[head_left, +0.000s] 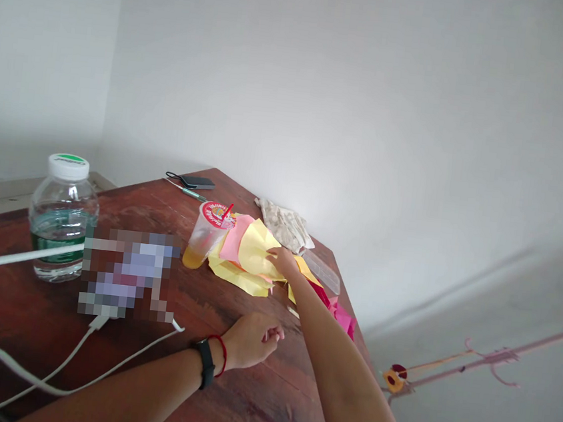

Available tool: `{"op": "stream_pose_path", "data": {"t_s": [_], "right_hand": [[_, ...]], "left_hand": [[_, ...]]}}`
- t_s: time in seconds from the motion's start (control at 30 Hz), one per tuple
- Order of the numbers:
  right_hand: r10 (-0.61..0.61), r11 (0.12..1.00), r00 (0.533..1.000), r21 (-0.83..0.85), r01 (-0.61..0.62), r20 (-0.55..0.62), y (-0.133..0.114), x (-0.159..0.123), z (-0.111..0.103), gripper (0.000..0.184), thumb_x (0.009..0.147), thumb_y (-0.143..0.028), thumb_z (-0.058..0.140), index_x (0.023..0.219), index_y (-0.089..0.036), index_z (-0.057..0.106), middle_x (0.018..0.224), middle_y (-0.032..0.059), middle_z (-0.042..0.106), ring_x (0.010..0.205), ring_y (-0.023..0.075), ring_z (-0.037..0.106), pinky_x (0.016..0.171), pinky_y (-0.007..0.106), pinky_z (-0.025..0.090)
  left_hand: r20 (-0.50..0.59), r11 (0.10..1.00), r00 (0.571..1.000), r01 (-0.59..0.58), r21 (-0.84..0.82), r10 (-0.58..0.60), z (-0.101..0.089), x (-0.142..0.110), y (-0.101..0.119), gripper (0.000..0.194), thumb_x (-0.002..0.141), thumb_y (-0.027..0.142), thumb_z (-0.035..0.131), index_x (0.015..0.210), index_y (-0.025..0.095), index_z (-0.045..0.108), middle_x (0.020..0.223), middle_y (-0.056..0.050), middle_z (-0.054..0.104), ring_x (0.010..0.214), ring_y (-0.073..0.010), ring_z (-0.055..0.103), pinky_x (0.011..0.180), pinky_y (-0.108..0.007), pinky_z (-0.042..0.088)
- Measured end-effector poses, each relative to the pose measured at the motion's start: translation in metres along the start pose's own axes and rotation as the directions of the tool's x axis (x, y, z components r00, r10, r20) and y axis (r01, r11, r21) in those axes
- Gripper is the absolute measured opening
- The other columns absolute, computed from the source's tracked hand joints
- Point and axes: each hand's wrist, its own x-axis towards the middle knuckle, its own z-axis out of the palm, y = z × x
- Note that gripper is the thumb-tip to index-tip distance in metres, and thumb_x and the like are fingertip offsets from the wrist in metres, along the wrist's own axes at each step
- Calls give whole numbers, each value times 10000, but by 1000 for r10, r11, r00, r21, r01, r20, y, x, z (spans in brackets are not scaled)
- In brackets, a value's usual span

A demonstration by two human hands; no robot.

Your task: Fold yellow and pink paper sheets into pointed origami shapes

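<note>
My right hand (284,264) reaches across the table to a pile of coloured paper, its fingertips closed at the edge of a yellow paper sheet (256,247). A pink paper sheet (235,238) lies beside that sheet, with more yellow paper (239,278) below. Magenta paper (344,320) lies partly behind my right forearm. My left hand (254,341) rests near the table's middle, its fingers curled in and no object visible in them. A black band and a red string circle the left wrist.
Left of the paper stands a lidded plastic cup (202,240) holding some orange drink. A water bottle (62,221), white cables (66,391) and a blurred-out object (126,275) occupy the left. A crumpled cloth (285,225), clear plastic box (322,272) and black power bank (198,183) lie farther back.
</note>
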Motion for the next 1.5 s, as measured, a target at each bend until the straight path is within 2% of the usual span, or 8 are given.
{"op": "stream_pose_path", "data": {"t_s": [0.2,0.37,0.5,0.6,0.9,1.17,1.3,1.5], "right_hand": [[70,991,968,128,-40,-241,-2,-13,-59,221,966,-300,567,936,-149,726,965,105,746,955,254,678,876,376,530],[151,945,916,327,-23,-371,8,-83,-96,431,957,-427,500,1285,-175,619,1071,98,765,893,236,719,757,358,575],[281,579,932,815,25,-228,18,-180,-75,668,847,-512,712,1415,-231,503,1058,92,775,870,262,760,721,373,622],[344,437,936,896,-86,-78,23,-242,-38,672,844,-525,719,1413,-240,501,1003,90,775,821,281,770,736,428,636],[398,817,906,505,-278,-145,42,-287,28,387,827,-310,631,1189,-189,691,1126,102,726,830,242,698,813,406,576],[493,809,786,529,-256,-373,47,-288,47,205,859,-231,560,917,-185,750,929,61,673,722,182,596,710,303,509],[526,798,738,544,-258,-422,51,-289,46,186,867,-193,556,897,-177,739,953,61,665,746,177,601,722,292,496],[461,856,789,439,-274,-407,48,-291,47,301,896,-90,470,970,-191,744,1045,75,637,944,214,629,869,318,493]], "left_hand": [[-19,1000,1000,-9,-18,9,1,-2,0,223,866,189,539,961,189,741,817,-27,748,727,-172,665,682,-254,482],[-59,998,998,-24,-56,21,0,-1,0,211,875,210,536,954,185,730,828,-40,745,729,-178,661,676,-259,493],[-108,993,994,-30,-112,18,-2,1,1,203,907,259,526,919,170,708,802,-47,733,715,-174,661,659,-255,495],[-139,986,990,-26,-163,3,-4,-1,2,298,988,331,423,981,163,669,785,-39,716,686,-168,659,645,-260,506],[-315,997,949,2,-77,-26,-14,-1,7,321,930,269,470,1220,159,555,1256,-140,625,1059,-227,623,839,-340,523],[27,934,953,-302,190,303,-9,-20,43,273,958,268,516,698,202,562,678,-5,565,674,-162,538,688,-285,456],[272,915,919,-345,208,285,5,-26,43,190,953,311,577,915,194,721,960,-66,682,929,-215,630,876,-337,515],[474,826,853,-419,376,217,22,-35,45,358,893,437,699,1188,240,750,1299,-123,616,1251,-337,535,1069,-505,449]]}}
